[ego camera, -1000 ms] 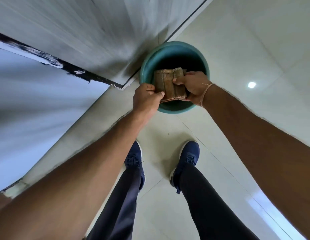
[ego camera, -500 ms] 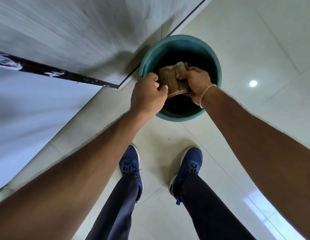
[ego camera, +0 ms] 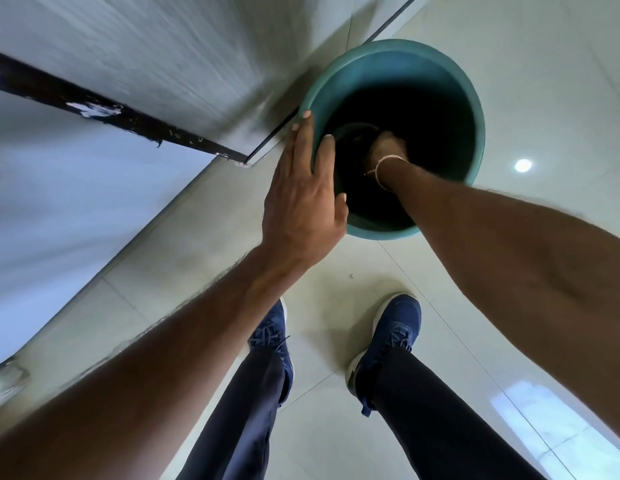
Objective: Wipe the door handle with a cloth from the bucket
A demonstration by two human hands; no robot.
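Observation:
A teal bucket (ego camera: 471,109) stands on the tiled floor against the wall. My right hand (ego camera: 384,148) is deep inside it, bunched in the dark near the bottom. The brown cloth cannot be made out in that shadow. My left hand (ego camera: 303,199) lies flat on the bucket's near-left rim with its fingers spread, some outside the wall and some inside. No door handle is in view.
A grey wall panel (ego camera: 163,57) with a chipped black edge strip (ego camera: 104,112) runs along the left, right beside the bucket. My two blue shoes (ego camera: 395,327) stand on the glossy floor tiles (ego camera: 544,64) just behind the bucket.
My right hand has gone down into the bucket with the cloth, which is now out of sight. My left hand has let go of the cloth and rests spread on the rim.

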